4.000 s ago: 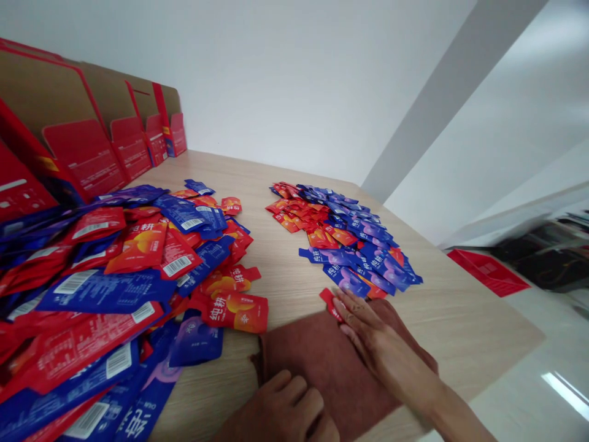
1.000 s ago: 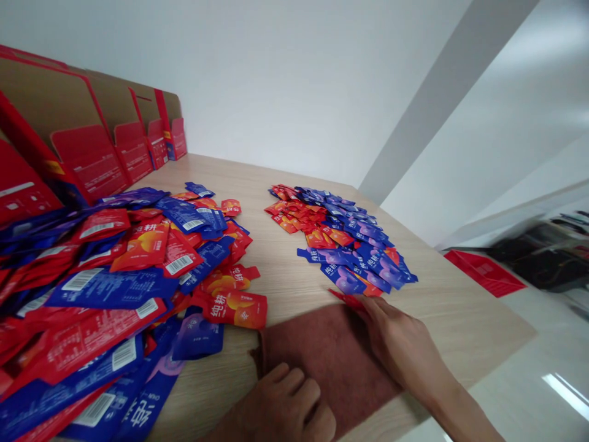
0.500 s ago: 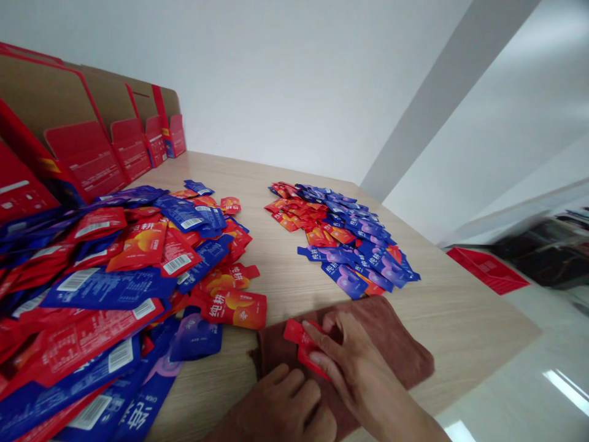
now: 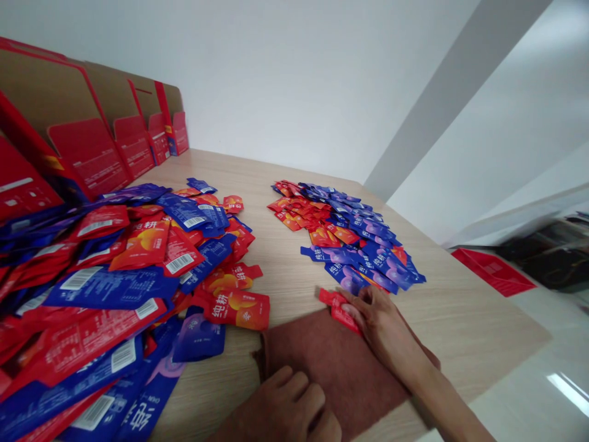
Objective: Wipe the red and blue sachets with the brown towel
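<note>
In my right hand (image 4: 375, 316) is a red pouch (image 4: 339, 310), pinched between thumb and fingers above the far edge of a brown cloth (image 4: 317, 350). That hand is just short of the sorted pile of red and blue-purple pouches (image 4: 354, 236). My left hand (image 4: 294, 405) is curled, knuckles up, at the near left part of the cloth. Its fingertips are hidden, so whatever may be in them cannot be made out. To the left lies a large loose heap of red and blue pouches (image 4: 133, 288), a red one (image 4: 237, 309) close to the cloth's corner.
Red cardboard boxes (image 4: 92, 156) with raised flaps stand along the back left of the wooden table (image 4: 257, 169). A white wall (image 4: 276, 80) rises behind. Past the table's right edge sits a red box (image 4: 494, 270) beside dark items.
My right hand has moved away and to the right with the red pouch, towards the sorted pile. More of the cloth now shows. The left hand has stayed nearly still.
</note>
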`<state>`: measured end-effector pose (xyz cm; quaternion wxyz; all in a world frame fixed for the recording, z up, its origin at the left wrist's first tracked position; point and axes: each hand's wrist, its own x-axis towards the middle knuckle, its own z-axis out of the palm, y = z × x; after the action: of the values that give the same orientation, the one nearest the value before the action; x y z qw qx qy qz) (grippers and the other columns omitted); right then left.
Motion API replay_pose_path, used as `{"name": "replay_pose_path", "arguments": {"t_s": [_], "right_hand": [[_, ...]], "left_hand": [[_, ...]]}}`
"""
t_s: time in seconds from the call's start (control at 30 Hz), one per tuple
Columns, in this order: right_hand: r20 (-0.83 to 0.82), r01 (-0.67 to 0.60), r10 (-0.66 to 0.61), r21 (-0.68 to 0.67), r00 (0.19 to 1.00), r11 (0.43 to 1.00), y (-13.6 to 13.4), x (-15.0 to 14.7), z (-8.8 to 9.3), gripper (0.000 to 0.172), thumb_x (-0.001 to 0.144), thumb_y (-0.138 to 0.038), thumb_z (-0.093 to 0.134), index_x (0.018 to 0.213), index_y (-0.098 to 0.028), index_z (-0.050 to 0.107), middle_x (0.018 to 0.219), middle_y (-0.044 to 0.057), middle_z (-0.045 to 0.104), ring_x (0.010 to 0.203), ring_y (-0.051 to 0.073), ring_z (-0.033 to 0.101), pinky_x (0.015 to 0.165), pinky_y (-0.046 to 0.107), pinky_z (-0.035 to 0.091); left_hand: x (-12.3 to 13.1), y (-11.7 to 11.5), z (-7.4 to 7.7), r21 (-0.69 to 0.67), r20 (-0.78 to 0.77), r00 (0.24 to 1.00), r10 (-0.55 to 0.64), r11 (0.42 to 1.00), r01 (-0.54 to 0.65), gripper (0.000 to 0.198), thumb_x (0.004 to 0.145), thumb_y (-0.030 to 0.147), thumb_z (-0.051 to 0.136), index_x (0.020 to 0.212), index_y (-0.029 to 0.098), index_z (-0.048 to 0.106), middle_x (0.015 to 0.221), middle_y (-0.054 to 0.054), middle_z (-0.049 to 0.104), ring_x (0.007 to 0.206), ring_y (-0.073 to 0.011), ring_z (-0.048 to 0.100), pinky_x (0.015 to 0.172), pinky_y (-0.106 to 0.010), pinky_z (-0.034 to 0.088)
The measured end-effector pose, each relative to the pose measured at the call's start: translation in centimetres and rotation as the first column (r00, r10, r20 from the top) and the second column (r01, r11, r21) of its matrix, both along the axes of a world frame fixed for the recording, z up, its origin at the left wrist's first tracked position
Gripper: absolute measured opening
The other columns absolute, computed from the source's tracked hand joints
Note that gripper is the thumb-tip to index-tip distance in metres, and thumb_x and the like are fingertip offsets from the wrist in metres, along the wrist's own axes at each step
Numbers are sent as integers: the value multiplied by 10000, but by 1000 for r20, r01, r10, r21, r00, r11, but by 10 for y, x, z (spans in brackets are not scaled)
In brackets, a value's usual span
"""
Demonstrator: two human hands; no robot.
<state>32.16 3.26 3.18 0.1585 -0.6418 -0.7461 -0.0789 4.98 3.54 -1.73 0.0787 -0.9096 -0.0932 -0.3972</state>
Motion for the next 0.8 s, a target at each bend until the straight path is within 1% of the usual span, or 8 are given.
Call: {"name": "replay_pose_path", "arguments": {"t_s": [0.1,0.27,0.43,0.57,0.63,0.7,0.77,0.8], "right_hand": [[77,9,-10,17,997,1000,-4,4,-3,476,1166,-432,458,1425,-179,767,1043,152,702,919,304,677,839,478,601],[70,-87,90,-51,993,995,-24,-12,6,576,1094,-523,635,1596,-242,605,1373,173,720,1250,355,667,1059,557,573],[-12,-126,125,-58,992,990,-28,-22,20,411,1097,-328,606,1494,-252,681,1334,135,773,1226,338,710,1071,537,584],[-283,-105,87,-49,955,993,-19,-39,32,345,1101,-274,504,1369,-217,715,1251,122,808,1157,297,764,1016,452,614],[-484,-62,8,-94,875,994,-6,-48,36,285,1094,-342,513,1226,-205,725,1090,101,827,1008,283,796,900,413,642],[-683,-63,-60,-153,728,986,17,-56,37,257,1060,-431,575,1126,-214,696,957,65,815,855,267,794,792,391,652],[-819,-98,-104,-191,564,977,49,-65,33,308,991,-488,673,1138,-217,661,915,43,804,787,257,787,743,384,657],[-848,-106,-129,-212,513,972,67,-69,31,362,954,-499,721,1163,-213,647,904,41,801,772,255,785,730,382,659]], "left_hand": [[1,0,0,8,1,1000,7,1000,-7,257,1003,56,585,857,220,453,727,34,432,626,-175,384,614,-364,227],[0,-2,2,4,-6,1000,7,1000,-7,258,1009,63,585,835,212,466,732,26,434,636,-176,390,621,-363,241],[-1,-1,7,-19,-12,1000,0,1000,-1,281,1021,81,603,810,208,468,726,24,449,640,-175,397,610,-358,256],[-1,-1,11,-18,7,1000,1,1000,-1,313,1024,95,608,774,208,458,707,27,447,624,-167,395,596,-348,266],[-1,-2,14,-25,-4,1000,11,1000,-11,317,1014,98,631,769,208,462,701,30,454,622,-166,402,594,-341,284],[-2,-2,14,-37,-16,1000,12,999,-13,310,1011,110,651,776,209,475,705,30,471,628,-169,414,595,-338,303],[-3,-2,13,-44,-21,1000,8,999,-8,308,1015,126,664,782,209,479,714,29,481,637,-169,427,591,-338,304],[-3,-2,12,-42,-23,1000,3,999,-4,311,1017,130,666,784,210,476,718,28,481,639,-168,429,590,-339,301]]}}
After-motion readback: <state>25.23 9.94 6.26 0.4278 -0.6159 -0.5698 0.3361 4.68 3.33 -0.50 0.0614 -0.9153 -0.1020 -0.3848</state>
